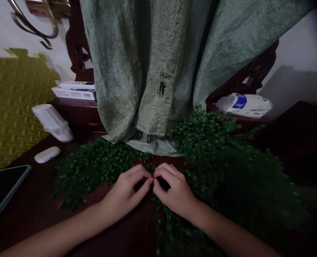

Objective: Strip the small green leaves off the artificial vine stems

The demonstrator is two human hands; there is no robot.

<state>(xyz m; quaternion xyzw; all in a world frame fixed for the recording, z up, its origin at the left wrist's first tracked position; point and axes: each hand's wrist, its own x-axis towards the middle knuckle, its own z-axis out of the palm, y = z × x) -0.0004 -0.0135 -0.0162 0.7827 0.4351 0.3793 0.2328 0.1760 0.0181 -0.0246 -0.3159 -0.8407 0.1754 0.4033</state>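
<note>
My left hand (133, 185) and my right hand (174, 187) meet in the middle of the view, thumbs and forefingers pinched tip to tip. A thin green plant sprig (153, 167) shows just above the joined fingertips, and both hands pinch it; its lower part is hidden. Left of my hands lies a heap of small-leaved green plant pieces (94, 160). A larger heap of the same leafy stems (228, 171) spreads on the right, beside and partly behind my right hand, dark and blurred toward its edge.
The dark red table (107, 232) lies beneath. A greenish woven sack (160, 71) hangs over the mirror frame at the back. On the left are a phone (5, 189), a white case (47, 155), a white cylinder (52, 123) and boxes (74, 93). A tissue pack (246, 105) sits back right.
</note>
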